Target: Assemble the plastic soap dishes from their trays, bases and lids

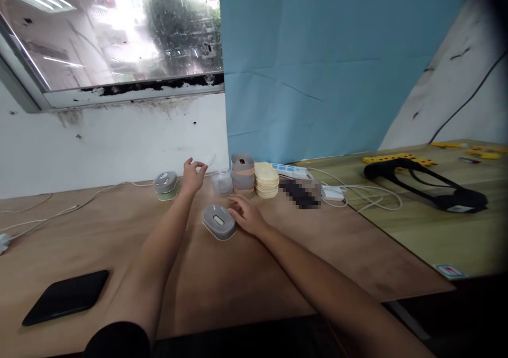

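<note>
My left hand (pixel 193 176) is raised over the back of the table, thumb and finger pinched on a thin, clear plastic piece (pixel 210 160), blurred against the wall. Below it stands a stack of clear plastic pieces (pixel 222 182). My right hand (pixel 248 216) has its fingers stretched out, with the fingertips at the right edge of a grey oval box (pixel 219 222) with a pale slot in its top. Whether they press on the box I cannot tell. Behind are stacked grey and orange oval shells (pixel 243 175) and a pile of cream-coloured oval parts (pixel 266 180).
A grey-and-green box (pixel 165 185) stands left of my left hand. A black phone (pixel 66 297) lies at the front left. White cables (pixel 95 193) run along the back. At right are a power strip (pixel 291 171), a blurred-out dark object (pixel 300 194) and a black strap-like frame (pixel 426 186).
</note>
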### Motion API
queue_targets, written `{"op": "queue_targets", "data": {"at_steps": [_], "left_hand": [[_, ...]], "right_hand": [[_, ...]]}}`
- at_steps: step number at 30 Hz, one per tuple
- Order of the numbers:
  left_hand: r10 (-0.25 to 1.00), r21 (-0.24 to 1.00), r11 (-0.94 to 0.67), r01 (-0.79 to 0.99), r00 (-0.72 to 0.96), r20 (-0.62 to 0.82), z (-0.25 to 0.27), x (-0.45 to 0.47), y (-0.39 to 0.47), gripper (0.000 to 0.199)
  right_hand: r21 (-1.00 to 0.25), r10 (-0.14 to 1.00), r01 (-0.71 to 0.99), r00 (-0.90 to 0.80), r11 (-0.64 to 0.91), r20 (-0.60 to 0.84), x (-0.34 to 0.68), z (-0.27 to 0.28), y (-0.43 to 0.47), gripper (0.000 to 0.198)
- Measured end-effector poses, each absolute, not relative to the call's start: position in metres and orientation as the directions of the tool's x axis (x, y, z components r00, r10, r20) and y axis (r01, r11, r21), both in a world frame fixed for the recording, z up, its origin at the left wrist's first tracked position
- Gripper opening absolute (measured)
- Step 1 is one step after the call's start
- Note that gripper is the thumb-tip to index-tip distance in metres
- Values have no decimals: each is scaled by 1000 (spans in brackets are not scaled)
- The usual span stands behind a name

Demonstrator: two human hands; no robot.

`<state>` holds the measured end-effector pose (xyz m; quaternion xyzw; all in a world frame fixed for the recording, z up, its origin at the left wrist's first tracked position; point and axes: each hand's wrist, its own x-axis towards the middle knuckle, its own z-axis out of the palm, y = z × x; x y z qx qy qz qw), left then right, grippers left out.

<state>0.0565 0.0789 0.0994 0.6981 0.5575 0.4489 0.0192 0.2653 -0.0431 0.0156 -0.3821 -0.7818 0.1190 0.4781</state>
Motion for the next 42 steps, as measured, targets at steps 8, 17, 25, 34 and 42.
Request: {"op": "queue_targets", "data": {"at_steps": [8,17,25,34,42], "left_hand": [[837,353,-371,859,145,527,86,105,78,41],[826,277,-385,881,195,529,71,102,76,40],[778,371,-401,837,98,621,64,101,73,58],[786,473,-440,763,73,614,21,60,19,46],[924,709,-363,605,132,360,-5,29,-17,49]], "right_hand": [[-443,682,567,-323,695,656,267,20,-44,31],[-410,675,579,-368,705,640,266,16,-39,26],[-386,640,572,-347,723,685,268,19,-39,26],[-409,635,631,-176,659,752,300,27,-30,35],[-431,668,513,-622,742,409,260,15,-44,92]]}}
